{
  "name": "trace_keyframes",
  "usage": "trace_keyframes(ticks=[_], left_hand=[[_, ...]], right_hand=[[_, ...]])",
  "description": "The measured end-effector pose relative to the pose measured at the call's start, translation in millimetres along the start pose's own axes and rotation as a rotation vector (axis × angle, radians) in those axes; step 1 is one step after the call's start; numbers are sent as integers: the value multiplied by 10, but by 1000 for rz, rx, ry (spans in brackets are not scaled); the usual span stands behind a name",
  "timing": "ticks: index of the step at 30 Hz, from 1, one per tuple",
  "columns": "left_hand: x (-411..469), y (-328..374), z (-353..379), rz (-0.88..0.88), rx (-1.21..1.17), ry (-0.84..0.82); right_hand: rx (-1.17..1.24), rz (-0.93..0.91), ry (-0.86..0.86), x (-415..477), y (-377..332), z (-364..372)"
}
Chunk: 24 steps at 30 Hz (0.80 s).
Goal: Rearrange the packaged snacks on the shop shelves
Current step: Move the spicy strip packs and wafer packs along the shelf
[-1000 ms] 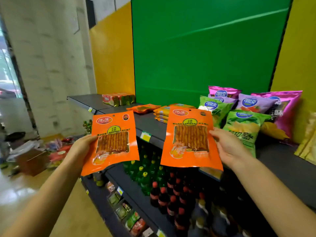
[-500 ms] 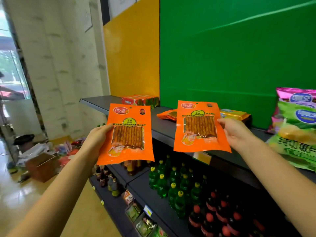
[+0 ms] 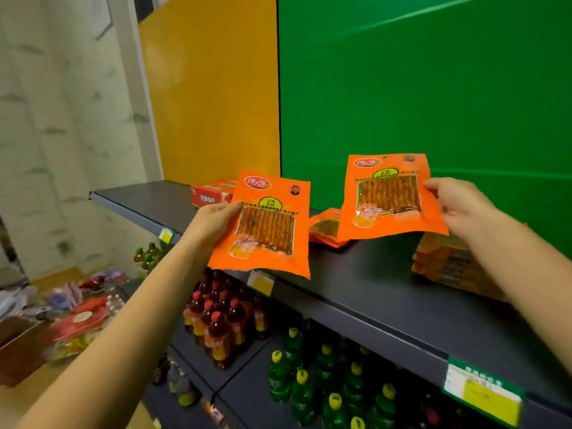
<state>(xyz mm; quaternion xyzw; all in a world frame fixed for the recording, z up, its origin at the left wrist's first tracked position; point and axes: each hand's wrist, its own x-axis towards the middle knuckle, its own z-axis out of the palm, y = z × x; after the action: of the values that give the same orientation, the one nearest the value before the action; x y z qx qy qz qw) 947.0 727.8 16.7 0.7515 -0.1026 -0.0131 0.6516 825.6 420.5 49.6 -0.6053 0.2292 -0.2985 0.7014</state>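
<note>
My left hand grips the left edge of an orange snack packet, held upright over the front edge of the dark top shelf. My right hand pinches the right edge of a second, matching orange packet, held upright above the shelf surface. Behind that packet a small pile of similar orange packets lies flat on the shelf. A stack of orange-yellow packets sits on the shelf under my right forearm.
Red snack boxes stand at the shelf's far left. Lower shelves hold red-capped bottles and green bottles. Yellow price tags hang on the shelf edge. A cardboard box and loose goods lie on the floor at left.
The view has shifted left, so the crisp bags at right are out of sight. Both hands have carried their packets closer to the top shelf, the right one now over the shelf surface.
</note>
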Motion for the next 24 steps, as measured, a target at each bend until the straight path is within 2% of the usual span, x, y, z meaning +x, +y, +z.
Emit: trace_keyframes(ticks=[9, 15, 24], left_hand=[[1106, -39, 736, 79, 41, -297], [1715, -116, 1154, 147, 169, -516], [2110, -457, 1560, 178, 264, -555]], right_hand=[[-16, 19, 103, 403, 44, 250], [23, 38, 258, 581, 212, 622], [-84, 45, 528, 789, 782, 1187]])
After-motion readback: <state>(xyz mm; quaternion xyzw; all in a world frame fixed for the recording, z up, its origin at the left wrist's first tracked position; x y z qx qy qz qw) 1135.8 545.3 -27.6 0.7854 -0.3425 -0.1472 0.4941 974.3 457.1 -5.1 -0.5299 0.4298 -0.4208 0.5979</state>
